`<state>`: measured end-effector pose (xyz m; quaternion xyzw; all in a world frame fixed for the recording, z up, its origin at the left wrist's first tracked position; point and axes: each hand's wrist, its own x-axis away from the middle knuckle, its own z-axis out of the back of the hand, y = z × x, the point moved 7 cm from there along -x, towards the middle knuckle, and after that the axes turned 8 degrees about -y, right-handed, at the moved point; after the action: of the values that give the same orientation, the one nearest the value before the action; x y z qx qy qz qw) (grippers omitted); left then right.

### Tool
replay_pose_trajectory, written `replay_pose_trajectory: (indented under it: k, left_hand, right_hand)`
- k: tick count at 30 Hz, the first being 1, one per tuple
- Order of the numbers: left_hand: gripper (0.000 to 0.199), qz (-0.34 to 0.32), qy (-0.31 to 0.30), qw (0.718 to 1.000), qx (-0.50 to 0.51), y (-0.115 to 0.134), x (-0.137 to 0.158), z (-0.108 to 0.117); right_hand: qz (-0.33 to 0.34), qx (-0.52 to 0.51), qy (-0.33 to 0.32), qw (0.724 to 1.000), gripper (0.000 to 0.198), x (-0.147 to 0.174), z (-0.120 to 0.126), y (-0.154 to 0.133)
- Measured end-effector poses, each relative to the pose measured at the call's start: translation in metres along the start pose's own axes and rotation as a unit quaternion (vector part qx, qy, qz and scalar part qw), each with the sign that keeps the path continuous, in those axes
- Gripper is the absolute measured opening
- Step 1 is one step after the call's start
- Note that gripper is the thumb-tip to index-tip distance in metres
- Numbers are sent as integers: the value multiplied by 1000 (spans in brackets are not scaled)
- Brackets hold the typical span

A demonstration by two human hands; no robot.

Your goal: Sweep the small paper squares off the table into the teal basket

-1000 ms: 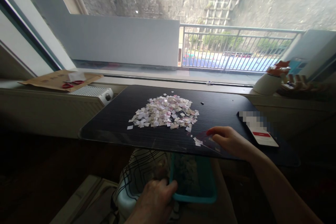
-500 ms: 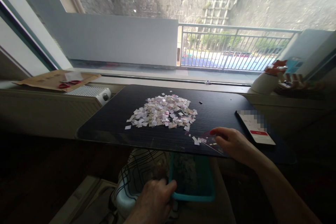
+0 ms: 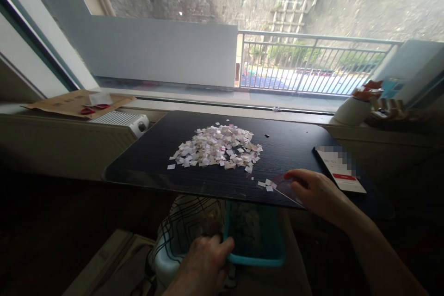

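My right hand [image 3: 314, 190] is closed on a clear, pink-tinted protractor [image 3: 285, 188], laid flat on the dark table near its front edge. The straight edge of the protractor touches a few small paper squares [image 3: 268, 186]. Farther back and to the left spreads a large heap of cut paper pieces [image 3: 218, 145]. Below the table's front edge, my left hand [image 3: 210, 256] grips the near left rim of a teal plastic bin [image 3: 258, 260]. Paper scraps [image 3: 246, 226] lie inside that bin, dim in the shade.
A phone [image 3: 342, 171] lies on the table [image 3: 138, 162] at the right. Red-handled scissors [image 3: 95, 108] rest on a brown envelope [image 3: 55, 104] at the left. A white bucket [image 3: 166, 259] with a grid-patterned liner stands beside the bin. A window sill runs behind.
My right hand and the protractor have shifted slightly right, and the few paper squares beside it have bunched closer together. My left hand keeps its grip on the bin.
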<state>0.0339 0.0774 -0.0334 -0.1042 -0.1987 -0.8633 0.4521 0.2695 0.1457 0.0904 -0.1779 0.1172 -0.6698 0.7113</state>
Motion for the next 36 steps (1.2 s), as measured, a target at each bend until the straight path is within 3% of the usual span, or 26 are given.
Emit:
replay_pose_trajectory:
  k: [5, 11, 20, 24, 28, 30, 33, 36]
  left_hand:
    - [33, 8, -16, 1000, -12, 0, -1, 1]
    - [31, 4, -4, 1000, -10, 0, 0, 2]
    - [30, 4, -5, 1000, -4, 1, -1, 2]
    - [30, 6, -14, 1000, -2, 0, -1, 0]
    - [31, 11, -16, 1000, -6, 0, 0, -1]
    - [31, 13, -24, 1000, -8, 1, 1, 0]
    - [28, 1, -23, 1000, -9, 4, 2, 6]
    - [23, -26, -8, 1000, -2, 10, 1, 12]
  right_hand:
    - [12, 6, 3, 1000, 31, -10, -3, -12]
    - [-12, 29, 11, 999, 32, -11, -1, -7]
    - [53, -18, -25, 998, 31, -12, -15, -37]
    - [43, 5, 4, 999, 31, -14, -14, -38]
    - [83, -5, -21, 996, 31, -14, -16, -40]
    - [87, 7, -6, 996, 32, -12, -10, -34]
    - [33, 68, 59, 995, 34, -4, 3, -12]
    - [28, 87, 54, 994, 34, 10, 2, 1]
